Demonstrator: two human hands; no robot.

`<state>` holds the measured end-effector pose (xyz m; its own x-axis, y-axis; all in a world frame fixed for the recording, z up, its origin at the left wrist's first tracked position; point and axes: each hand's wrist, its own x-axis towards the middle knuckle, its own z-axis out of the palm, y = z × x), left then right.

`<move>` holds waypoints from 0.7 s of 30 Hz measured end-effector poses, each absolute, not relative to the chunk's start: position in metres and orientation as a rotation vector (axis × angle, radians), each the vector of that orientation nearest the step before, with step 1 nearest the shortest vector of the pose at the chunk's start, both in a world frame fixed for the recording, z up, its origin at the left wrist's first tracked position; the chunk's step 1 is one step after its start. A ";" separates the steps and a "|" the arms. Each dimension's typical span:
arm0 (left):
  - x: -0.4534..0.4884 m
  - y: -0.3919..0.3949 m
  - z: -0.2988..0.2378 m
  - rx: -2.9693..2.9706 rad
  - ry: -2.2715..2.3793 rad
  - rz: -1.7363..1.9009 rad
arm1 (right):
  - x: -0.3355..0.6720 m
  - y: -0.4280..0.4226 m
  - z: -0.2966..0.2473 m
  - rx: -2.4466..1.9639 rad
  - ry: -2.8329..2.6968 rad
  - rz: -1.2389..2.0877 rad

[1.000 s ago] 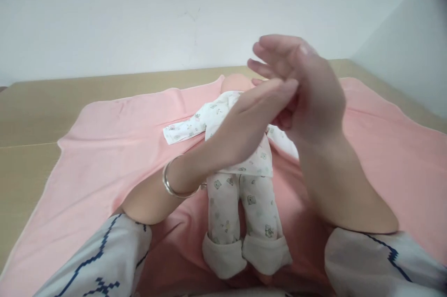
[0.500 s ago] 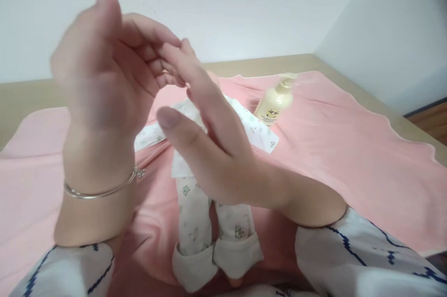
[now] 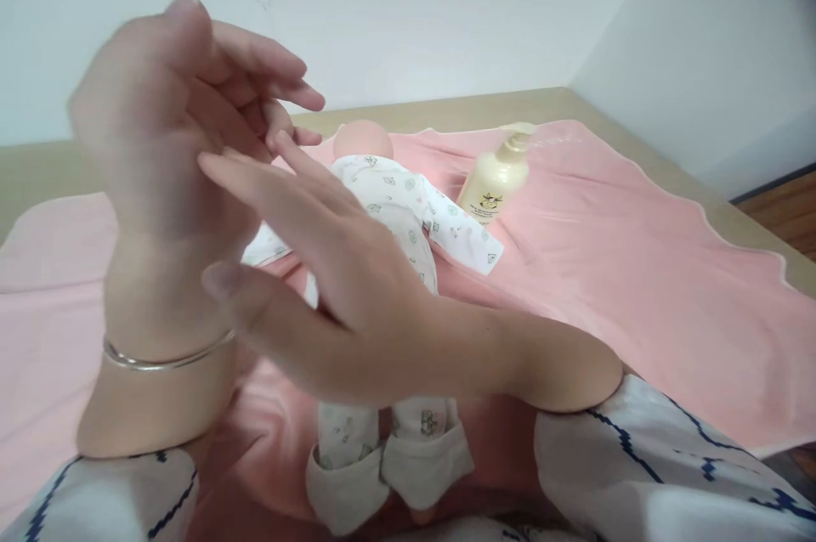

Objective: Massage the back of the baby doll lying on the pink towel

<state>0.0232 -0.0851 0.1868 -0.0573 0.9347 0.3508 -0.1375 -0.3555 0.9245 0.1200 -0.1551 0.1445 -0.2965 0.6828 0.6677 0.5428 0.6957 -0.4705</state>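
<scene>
baby doll (image 3: 408,223) lies on its back, it seems, beneath two raised bare hands. neither grip holds anything: the left hand (image 3: 184,126), blurred, has its fingers loosely curled and apart; the right hand (image 3: 357,279) slants across it, fingers extended, thumb spread. whether the palms touch, i cannot tell. held up like this, they appear to put no weight on the doll. its trouser cuffs (image 3: 427,461) are turned up, probably because the legs run long. just beyond one outstretched sleeve (image 3: 468,240) sits a pump bottle (image 3: 494,185), presumably there for easy reach. a pink blanket (image 3: 612,270) under everything likely cushions the table (image 3: 484,107).
</scene>
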 end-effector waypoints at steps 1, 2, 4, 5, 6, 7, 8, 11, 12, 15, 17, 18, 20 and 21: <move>0.023 -0.079 0.182 1.383 0.900 1.564 | 0.121 -0.150 0.140 -0.902 -1.905 0.199; 0.022 -0.073 0.177 1.426 0.861 1.563 | 0.123 -0.144 0.136 -0.864 -1.847 0.222; 0.024 -0.063 0.167 1.448 0.779 1.567 | 0.126 -0.128 0.130 -0.812 -1.776 0.323; 0.026 -0.060 0.161 1.415 0.764 1.579 | 0.128 -0.118 0.126 -0.812 -1.751 0.400; 0.027 -0.057 0.154 1.365 0.777 1.575 | 0.131 -0.108 0.123 -0.826 -1.736 0.486; 0.029 -0.055 0.146 1.318 0.808 1.546 | 0.134 -0.098 0.118 -0.861 -1.717 0.563; 0.031 -0.053 0.136 1.286 0.864 1.502 | 0.138 -0.088 0.112 -0.913 -1.703 0.623; 0.028 -0.047 0.098 1.399 0.959 1.315 | 0.153 -0.072 0.089 -1.096 -1.726 0.642; 0.026 -0.045 0.084 1.443 1.011 1.308 | 0.157 -0.072 0.081 -1.138 -1.753 0.600; 0.015 -0.040 0.046 1.812 1.179 1.319 | 0.162 -0.080 0.058 -1.233 -1.881 0.349; 0.010 -0.039 0.029 2.001 1.193 1.334 | 0.162 -0.083 0.047 -1.238 -2.037 0.232; 0.008 -0.038 0.023 2.039 1.199 1.337 | 0.164 -0.082 0.044 -1.236 -2.116 0.217; 0.007 -0.038 0.017 2.040 1.246 1.306 | 0.170 -0.071 0.042 -1.299 -2.205 0.253; 0.008 -0.038 0.016 2.036 1.277 1.268 | 0.175 -0.064 0.043 -1.353 -2.218 0.290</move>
<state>0.0077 -0.0384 0.0155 0.1614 0.8651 0.4750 0.4813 -0.4892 0.7273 0.1752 -0.0639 0.0427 -0.3645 0.8744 0.3203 0.7627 0.4777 -0.4361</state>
